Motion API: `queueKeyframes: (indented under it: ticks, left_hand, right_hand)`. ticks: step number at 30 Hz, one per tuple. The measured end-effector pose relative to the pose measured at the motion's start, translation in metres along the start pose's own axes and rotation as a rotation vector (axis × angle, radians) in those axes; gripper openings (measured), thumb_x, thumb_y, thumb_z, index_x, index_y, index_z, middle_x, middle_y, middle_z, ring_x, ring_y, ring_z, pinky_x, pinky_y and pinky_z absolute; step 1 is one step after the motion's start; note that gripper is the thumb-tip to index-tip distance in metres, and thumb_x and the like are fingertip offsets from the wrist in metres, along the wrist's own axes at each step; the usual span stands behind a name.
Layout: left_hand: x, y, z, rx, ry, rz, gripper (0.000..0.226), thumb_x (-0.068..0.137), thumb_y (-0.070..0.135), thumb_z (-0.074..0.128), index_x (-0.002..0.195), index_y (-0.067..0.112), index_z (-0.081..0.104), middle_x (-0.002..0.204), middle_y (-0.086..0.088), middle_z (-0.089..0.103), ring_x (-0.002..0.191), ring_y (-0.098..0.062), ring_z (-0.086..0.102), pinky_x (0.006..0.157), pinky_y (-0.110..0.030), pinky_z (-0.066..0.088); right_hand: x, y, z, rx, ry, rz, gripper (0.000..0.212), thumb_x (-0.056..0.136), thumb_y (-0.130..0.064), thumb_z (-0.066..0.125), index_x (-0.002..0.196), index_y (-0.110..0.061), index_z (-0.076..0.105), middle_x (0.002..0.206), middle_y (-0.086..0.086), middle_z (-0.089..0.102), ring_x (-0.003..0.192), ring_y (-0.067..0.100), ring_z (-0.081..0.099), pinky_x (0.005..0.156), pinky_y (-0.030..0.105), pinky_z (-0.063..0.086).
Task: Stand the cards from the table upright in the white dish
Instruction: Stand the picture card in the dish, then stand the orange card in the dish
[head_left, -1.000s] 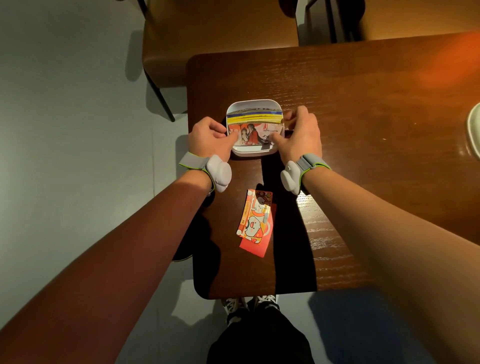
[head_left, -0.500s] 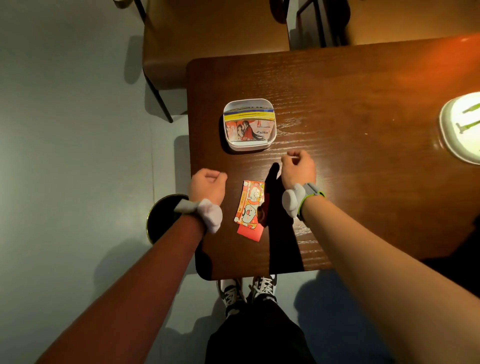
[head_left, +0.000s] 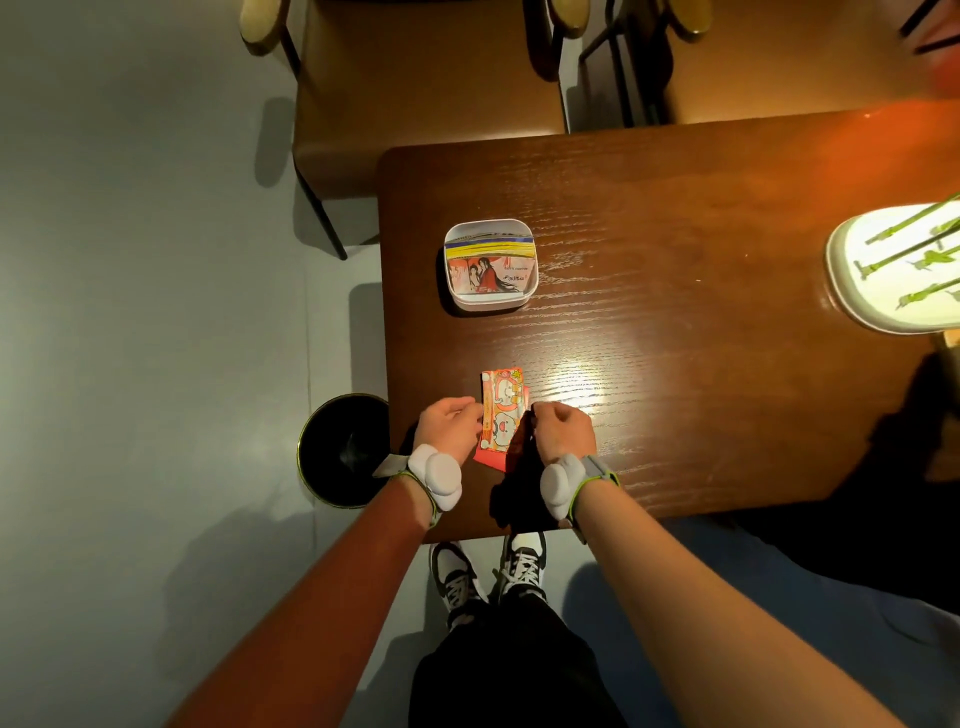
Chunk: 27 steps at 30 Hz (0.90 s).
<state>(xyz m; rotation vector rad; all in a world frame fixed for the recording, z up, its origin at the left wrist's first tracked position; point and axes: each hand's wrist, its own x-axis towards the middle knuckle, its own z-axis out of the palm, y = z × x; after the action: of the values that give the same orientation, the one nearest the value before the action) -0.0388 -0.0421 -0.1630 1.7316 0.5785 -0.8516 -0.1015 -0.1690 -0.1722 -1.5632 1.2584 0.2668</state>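
The white dish (head_left: 531, 291) sits on the dark wooden table (head_left: 675, 364) with several cards standing upright in it, the front one showing drawn figures on red. Nearer to me an orange cartoon card (head_left: 501, 410) lies flat on top of a red card (head_left: 491, 458). My left hand (head_left: 449, 427) is curled at the orange card's left edge, fingertips touching it. My right hand (head_left: 563, 432) is curled at its right edge, its fingertips hidden in shadow. Whether either hand grips the card does not show.
A white plate (head_left: 893, 270) with green sticks lies at the table's right edge. Two brown chairs (head_left: 431, 104) stand beyond the table. A black round bin (head_left: 343, 449) is on the floor left of the table corner. My shoes (head_left: 488, 571) show under the near edge.
Both hands let go of the cards in the dish and drew back toward me. They now flank the orange card lying on the table.
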Motion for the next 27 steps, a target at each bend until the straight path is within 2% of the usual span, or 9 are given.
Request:
queueKeyframes:
  ticks: [4,7,12,15,17,20,22,24,27]
  left_hand:
    - [0.001,-0.004,0.008,0.034,-0.008,0.009,0.016,0.087,0.018,0.068,0.102,0.02,0.065,0.107,-0.008,0.074,0.091,-0.02,0.073,0.089,-0.043,0.059]
    - [0.002,-0.003,0.01,0.106,0.024,0.023,0.029,0.085,0.024,0.071,0.112,0.016,0.065,0.105,-0.005,0.074,0.09,-0.018,0.073,0.087,-0.04,0.06]
    - [0.005,0.005,0.011,-0.015,-0.005,-0.015,0.03,0.091,0.017,0.065,0.119,0.017,0.054,0.106,-0.01,0.071,0.085,-0.023,0.075,0.083,-0.041,0.06]
    - [0.009,0.006,0.01,-0.015,-0.025,-0.01,0.034,0.092,0.019,0.063,0.125,0.015,0.057,0.106,-0.009,0.073,0.084,-0.021,0.075,0.084,-0.04,0.061]
    - [0.009,0.006,0.009,0.0,-0.025,0.013,0.033,0.093,0.021,0.063,0.125,0.015,0.059,0.102,-0.005,0.073,0.087,-0.021,0.074,0.085,-0.043,0.061]
    - [0.009,0.007,0.008,-0.011,0.003,0.062,0.025,0.093,0.019,0.064,0.118,0.018,0.062,0.09,0.0,0.073,0.083,-0.021,0.072,0.082,-0.045,0.06]
    - [0.01,0.008,0.005,-0.041,0.045,0.089,0.019,0.092,0.017,0.068,0.109,0.01,0.064,0.092,-0.006,0.074,0.081,-0.02,0.072,0.08,-0.04,0.061]
    - [0.012,0.009,0.002,-0.077,0.059,0.095,0.015,0.091,0.017,0.07,0.101,0.007,0.064,0.096,-0.013,0.074,0.081,-0.021,0.073,0.077,-0.035,0.062]
    - [0.017,0.014,-0.004,-0.123,0.024,0.093,0.013,0.094,0.014,0.067,0.1,0.005,0.06,0.099,-0.017,0.073,0.078,-0.019,0.073,0.072,-0.027,0.061]
  right_hand:
    - [-0.005,0.002,0.004,0.006,-0.014,-0.016,0.02,0.093,-0.027,0.059,0.076,-0.025,0.07,0.083,0.004,0.074,0.081,0.026,0.071,0.079,0.04,0.059]
    - [-0.004,-0.003,0.004,0.032,-0.003,-0.038,0.008,0.088,-0.022,0.067,0.086,-0.029,0.071,0.09,0.0,0.075,0.085,0.022,0.073,0.084,0.042,0.06]
    - [-0.002,-0.013,-0.002,-0.014,-0.033,-0.119,0.016,0.084,-0.017,0.067,0.096,-0.028,0.071,0.081,-0.008,0.07,0.07,0.011,0.066,0.067,0.025,0.054]
    - [-0.001,-0.018,-0.004,-0.077,-0.066,-0.188,0.02,0.087,-0.019,0.066,0.105,-0.025,0.072,0.085,-0.005,0.071,0.071,0.013,0.066,0.068,0.026,0.054]
    - [-0.001,-0.022,-0.004,-0.101,-0.081,-0.24,0.015,0.09,-0.019,0.064,0.102,-0.026,0.071,0.081,-0.006,0.07,0.066,0.007,0.063,0.059,0.021,0.049]
    - [0.003,-0.026,-0.003,-0.132,-0.077,-0.289,0.013,0.093,-0.02,0.064,0.102,-0.024,0.071,0.083,-0.006,0.069,0.062,0.0,0.058,0.053,0.014,0.043]
    - [0.005,-0.028,-0.002,-0.146,-0.082,-0.31,0.018,0.091,-0.016,0.066,0.108,-0.018,0.072,0.088,-0.006,0.07,0.062,-0.005,0.057,0.051,0.009,0.04]
    - [0.006,-0.03,-0.001,-0.124,-0.104,-0.333,0.021,0.089,-0.011,0.067,0.109,-0.015,0.072,0.083,-0.01,0.069,0.055,-0.007,0.059,0.048,0.005,0.039]
    - [0.01,-0.038,-0.002,-0.053,-0.095,-0.345,0.017,0.09,-0.01,0.065,0.106,-0.013,0.072,0.08,-0.01,0.069,0.054,-0.003,0.064,0.047,0.006,0.043]
